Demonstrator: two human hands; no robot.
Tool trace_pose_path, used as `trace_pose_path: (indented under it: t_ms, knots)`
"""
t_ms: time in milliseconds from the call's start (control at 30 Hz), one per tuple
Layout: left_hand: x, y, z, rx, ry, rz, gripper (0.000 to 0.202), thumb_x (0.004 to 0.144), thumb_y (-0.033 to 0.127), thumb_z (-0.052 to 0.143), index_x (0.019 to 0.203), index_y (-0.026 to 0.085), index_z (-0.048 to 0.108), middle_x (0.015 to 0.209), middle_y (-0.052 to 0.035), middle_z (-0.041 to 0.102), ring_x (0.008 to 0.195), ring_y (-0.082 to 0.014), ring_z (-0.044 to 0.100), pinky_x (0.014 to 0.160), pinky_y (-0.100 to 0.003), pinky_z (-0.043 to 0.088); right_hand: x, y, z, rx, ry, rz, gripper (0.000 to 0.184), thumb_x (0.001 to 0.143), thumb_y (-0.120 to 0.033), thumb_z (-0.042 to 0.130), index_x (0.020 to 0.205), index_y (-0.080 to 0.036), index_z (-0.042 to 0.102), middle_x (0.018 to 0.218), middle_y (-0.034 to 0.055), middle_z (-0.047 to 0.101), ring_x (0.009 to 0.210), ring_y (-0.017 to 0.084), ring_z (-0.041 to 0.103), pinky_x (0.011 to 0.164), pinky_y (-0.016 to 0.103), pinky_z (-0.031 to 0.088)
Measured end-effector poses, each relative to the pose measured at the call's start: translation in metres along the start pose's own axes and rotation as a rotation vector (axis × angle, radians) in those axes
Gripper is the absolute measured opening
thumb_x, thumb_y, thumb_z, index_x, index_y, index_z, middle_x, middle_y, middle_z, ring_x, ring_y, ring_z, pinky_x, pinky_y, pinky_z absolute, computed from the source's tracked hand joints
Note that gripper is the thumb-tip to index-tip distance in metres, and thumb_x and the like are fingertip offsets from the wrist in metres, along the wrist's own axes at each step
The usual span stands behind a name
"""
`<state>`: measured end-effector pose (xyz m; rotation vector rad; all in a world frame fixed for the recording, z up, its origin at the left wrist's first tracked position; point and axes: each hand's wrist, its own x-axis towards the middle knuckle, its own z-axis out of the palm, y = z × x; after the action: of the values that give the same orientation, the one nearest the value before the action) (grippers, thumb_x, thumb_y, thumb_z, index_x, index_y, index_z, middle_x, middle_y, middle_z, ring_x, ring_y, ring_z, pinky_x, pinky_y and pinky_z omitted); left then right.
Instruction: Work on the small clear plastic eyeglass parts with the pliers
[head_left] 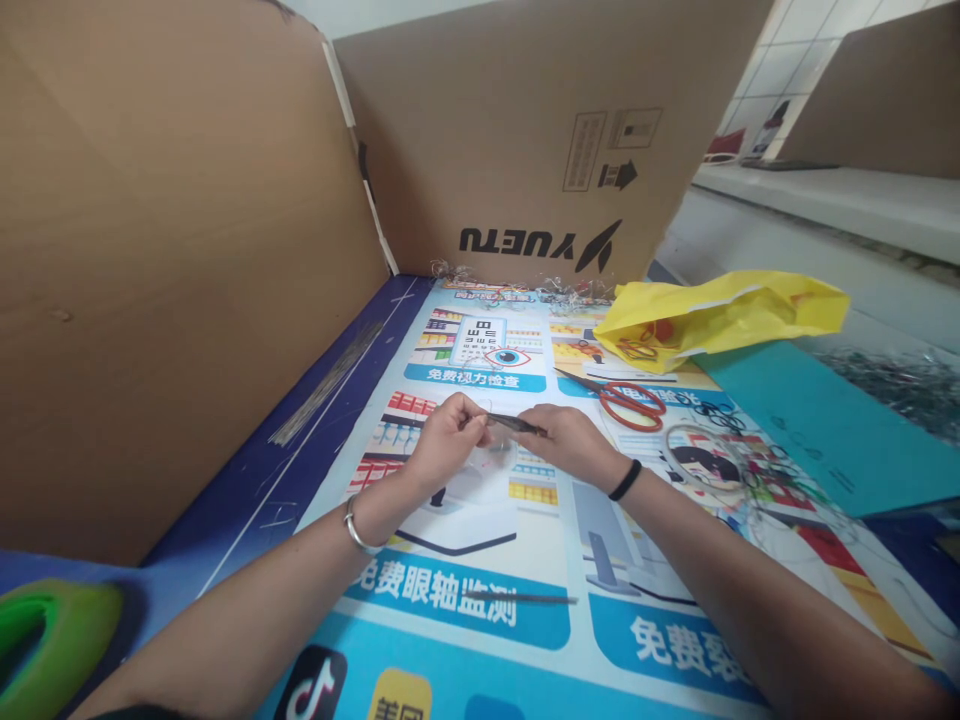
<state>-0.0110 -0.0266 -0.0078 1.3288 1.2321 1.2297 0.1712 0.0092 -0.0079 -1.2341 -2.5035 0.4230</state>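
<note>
My left hand (448,440) is closed in a pinch over the middle of the printed sheet (465,520). What sits between its fingertips is too small to make out, perhaps thin wire. From the right, my right hand (568,440) grips a slim dark metal tool (511,423), whose narrow end reaches to the left fingertips. The palm hides the tool's handle end. Beyond my right hand lie red-handled scissors (634,404), blades pointing left. Nearer to me, a thin dark strip or bundle (523,598) rests flat on the sheet.
Cardboard walls (517,130) stand at the left and back. A bundle of thin wires (326,385) lies left. On the right are a yellow bag (727,310), a teal sheet (832,420), a wire coil (703,458) and tangled wire (892,395). Green tape (82,620) sits front left.
</note>
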Motion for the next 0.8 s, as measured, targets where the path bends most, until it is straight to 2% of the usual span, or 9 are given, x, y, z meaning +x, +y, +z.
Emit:
trace_pose_path:
  t_ms: [267,467,600,733,800]
  knots:
    - [0.0,0.002,0.0,-0.01,-0.01,-0.019,0.008,0.071,0.021,0.055,0.068,0.017,0.048,0.056,0.0015,0.06,0.051,-0.0083,0.054,0.052,-0.02,0.04,0.0,-0.001,0.0,0.002,-0.008,0.038,0.019,0.08,-0.033,0.048,0.069,-0.02,0.056,0.069,-0.0003,0.058,0.061,0.011,0.05,0.053,0.022,0.027]
    - [0.004,-0.001,-0.006,-0.002,0.001,0.006,0.008,0.071,0.023,0.056,0.071,0.016,0.051,0.057,0.0005,0.06,0.052,-0.0089,0.054,0.052,-0.021,0.04,0.001,-0.002,0.001,0.026,0.006,0.084,0.021,0.08,-0.038,0.047,0.073,-0.021,0.055,0.068,0.0,0.059,0.061,0.012,0.05,0.053,0.022,0.028]
    - [0.011,0.0,-0.015,-0.131,0.159,0.044,0.008,0.071,0.023,0.056,0.073,0.016,0.052,0.062,0.0012,0.059,0.055,-0.008,0.054,0.058,-0.022,0.043,0.0,-0.005,0.001,0.067,0.064,0.199,0.024,0.077,-0.045,0.051,0.08,-0.021,0.053,0.068,-0.0003,0.058,0.059,0.013,0.05,0.051,0.022,0.029]
    - [0.02,0.0,-0.023,-0.322,0.37,0.032,0.012,0.068,0.022,0.058,0.071,0.016,0.049,0.065,0.0018,0.058,0.052,-0.0057,0.052,0.055,-0.02,0.043,-0.002,-0.014,-0.002,-0.044,0.027,0.079,0.022,0.075,-0.042,0.055,0.073,-0.02,0.054,0.077,0.002,0.058,0.065,0.012,0.05,0.054,0.022,0.03]
    - [0.025,-0.001,-0.027,-0.352,0.422,0.026,0.011,0.067,0.021,0.058,0.072,0.016,0.05,0.06,0.0029,0.055,0.051,-0.0057,0.051,0.052,-0.019,0.04,-0.001,-0.02,-0.005,-0.115,-0.024,0.052,0.022,0.075,-0.042,0.054,0.074,-0.02,0.056,0.077,0.0029,0.058,0.066,0.012,0.051,0.055,0.022,0.029]
